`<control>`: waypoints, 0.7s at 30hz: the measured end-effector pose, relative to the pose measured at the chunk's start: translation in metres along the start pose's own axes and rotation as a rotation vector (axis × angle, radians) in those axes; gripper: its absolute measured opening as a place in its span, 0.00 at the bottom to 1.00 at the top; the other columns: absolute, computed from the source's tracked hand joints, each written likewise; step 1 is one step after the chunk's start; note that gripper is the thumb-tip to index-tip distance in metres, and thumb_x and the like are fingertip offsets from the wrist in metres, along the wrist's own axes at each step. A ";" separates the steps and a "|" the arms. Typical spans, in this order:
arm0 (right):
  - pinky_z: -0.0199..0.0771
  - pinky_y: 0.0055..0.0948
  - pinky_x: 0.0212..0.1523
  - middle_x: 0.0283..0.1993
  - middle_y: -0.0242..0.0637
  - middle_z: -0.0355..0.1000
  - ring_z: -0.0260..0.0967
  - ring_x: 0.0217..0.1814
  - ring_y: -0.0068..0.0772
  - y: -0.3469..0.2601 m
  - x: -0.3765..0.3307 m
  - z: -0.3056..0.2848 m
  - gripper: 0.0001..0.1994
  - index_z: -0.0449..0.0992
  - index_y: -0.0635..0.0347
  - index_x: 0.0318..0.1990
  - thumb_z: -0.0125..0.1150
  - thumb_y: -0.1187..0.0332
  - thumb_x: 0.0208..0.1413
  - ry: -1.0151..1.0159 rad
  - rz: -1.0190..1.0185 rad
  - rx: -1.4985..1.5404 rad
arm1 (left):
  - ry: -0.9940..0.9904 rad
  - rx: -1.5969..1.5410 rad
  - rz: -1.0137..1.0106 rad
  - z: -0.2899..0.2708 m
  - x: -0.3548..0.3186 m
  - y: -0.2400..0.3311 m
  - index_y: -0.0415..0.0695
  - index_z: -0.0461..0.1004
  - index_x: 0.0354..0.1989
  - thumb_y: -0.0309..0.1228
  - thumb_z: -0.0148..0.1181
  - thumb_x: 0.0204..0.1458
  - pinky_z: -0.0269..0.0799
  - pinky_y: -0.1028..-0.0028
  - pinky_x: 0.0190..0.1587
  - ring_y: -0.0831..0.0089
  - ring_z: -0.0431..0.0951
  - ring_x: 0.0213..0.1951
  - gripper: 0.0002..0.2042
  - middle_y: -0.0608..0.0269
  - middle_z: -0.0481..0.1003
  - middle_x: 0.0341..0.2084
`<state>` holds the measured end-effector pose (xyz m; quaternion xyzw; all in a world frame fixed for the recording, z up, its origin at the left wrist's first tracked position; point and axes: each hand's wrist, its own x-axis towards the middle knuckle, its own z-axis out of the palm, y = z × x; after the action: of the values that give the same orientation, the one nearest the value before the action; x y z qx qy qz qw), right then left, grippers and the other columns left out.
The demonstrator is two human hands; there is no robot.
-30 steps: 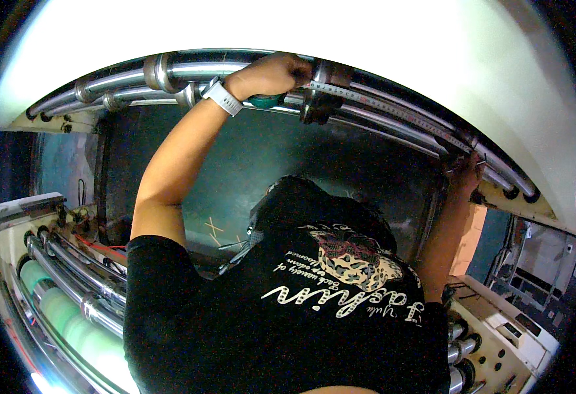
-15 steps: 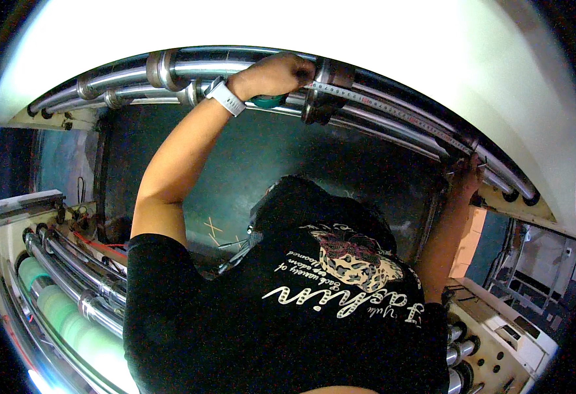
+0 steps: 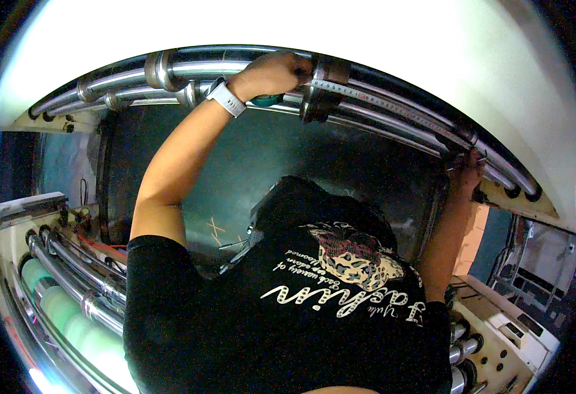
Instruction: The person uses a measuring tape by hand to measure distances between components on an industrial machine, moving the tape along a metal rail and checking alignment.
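Observation:
My left hand (image 3: 276, 74), with a pale watch (image 3: 226, 97) on its wrist, is closed around a tape measure whose green case (image 3: 266, 101) shows under the palm. From it the metal tape (image 3: 393, 107) runs out to the right, across a dark collar (image 3: 326, 92) and along the shiny rods (image 3: 209, 68). My right hand (image 3: 470, 172) is closed at the far right end of the tape, close against the rods. A thin shiny piece pokes out by its fingers, too small and dark to name.
A large white machine cover (image 3: 288, 23) curves over the rods. More collars (image 3: 161, 71) sit on the rods at left. Below lies a dark floor panel (image 3: 170, 151) with a few thin sticks (image 3: 214, 225). Green rollers (image 3: 71, 315) stand at lower left, a machine frame (image 3: 505, 335) at lower right.
Very little differs. The view has shifted slightly, and both hands keep their places at the two ends of the stretched tape.

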<state>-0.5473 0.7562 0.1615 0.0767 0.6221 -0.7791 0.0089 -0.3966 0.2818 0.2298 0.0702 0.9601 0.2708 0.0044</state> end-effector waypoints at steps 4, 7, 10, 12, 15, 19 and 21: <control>0.66 0.29 0.26 0.30 0.33 0.68 0.64 0.29 0.29 0.014 0.025 -0.033 0.03 0.65 0.53 0.30 0.52 0.69 0.51 -0.002 -0.181 0.118 | 0.015 0.015 0.013 0.000 0.002 0.005 0.47 0.72 0.34 0.35 0.47 0.44 0.66 0.65 0.36 0.57 0.72 0.32 0.11 0.52 0.72 0.28; 0.63 0.27 0.22 0.29 0.33 0.68 0.63 0.27 0.28 -0.005 -0.009 0.026 0.02 0.65 0.53 0.30 0.51 0.69 0.51 0.080 -0.078 0.202 | -0.007 0.021 -0.062 -0.003 -0.005 0.006 0.48 0.72 0.34 0.35 0.47 0.44 0.66 0.64 0.36 0.56 0.72 0.32 0.11 0.52 0.72 0.28; 0.62 0.26 0.19 0.28 0.33 0.67 0.62 0.26 0.28 0.009 0.016 -0.018 0.03 0.65 0.52 0.32 0.52 0.69 0.51 -0.020 -0.118 0.105 | -0.031 0.041 -0.078 -0.005 -0.002 0.011 0.48 0.72 0.34 0.34 0.47 0.43 0.67 0.63 0.36 0.55 0.72 0.32 0.11 0.52 0.72 0.28; 0.63 0.26 0.19 0.27 0.33 0.67 0.62 0.25 0.27 0.013 0.030 -0.037 0.04 0.64 0.51 0.32 0.52 0.69 0.51 -0.072 -0.159 0.048 | -0.035 0.054 -0.098 -0.007 -0.001 0.017 0.48 0.72 0.34 0.33 0.46 0.43 0.67 0.63 0.36 0.55 0.72 0.32 0.11 0.52 0.72 0.28; 0.65 0.27 0.21 0.28 0.35 0.68 0.63 0.26 0.28 -0.001 0.008 -0.016 0.05 0.64 0.52 0.35 0.52 0.67 0.51 -0.042 -0.146 -0.003 | -0.012 0.056 -0.127 -0.007 -0.005 0.023 0.49 0.72 0.35 0.32 0.46 0.42 0.67 0.63 0.36 0.55 0.72 0.32 0.12 0.51 0.72 0.28; 0.65 0.30 0.31 0.34 0.37 0.68 0.63 0.32 0.32 -0.017 -0.020 0.005 0.11 0.65 0.53 0.41 0.50 0.63 0.51 0.051 -0.027 0.056 | 0.022 0.047 -0.069 0.001 -0.001 0.016 0.46 0.72 0.34 0.32 0.46 0.42 0.68 0.65 0.35 0.57 0.73 0.32 0.12 0.50 0.72 0.29; 0.63 0.32 0.41 0.42 0.36 0.66 0.62 0.36 0.34 -0.007 -0.025 0.015 0.13 0.65 0.55 0.42 0.50 0.60 0.51 0.151 -0.066 0.045 | 0.041 -0.005 -0.116 -0.001 -0.012 0.016 0.43 0.72 0.33 0.31 0.47 0.44 0.67 0.67 0.36 0.59 0.73 0.32 0.10 0.52 0.73 0.28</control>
<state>-0.5250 0.7409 0.1751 0.1147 0.6055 -0.7848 -0.0654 -0.3828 0.2933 0.2389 0.0089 0.9617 0.2739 0.0007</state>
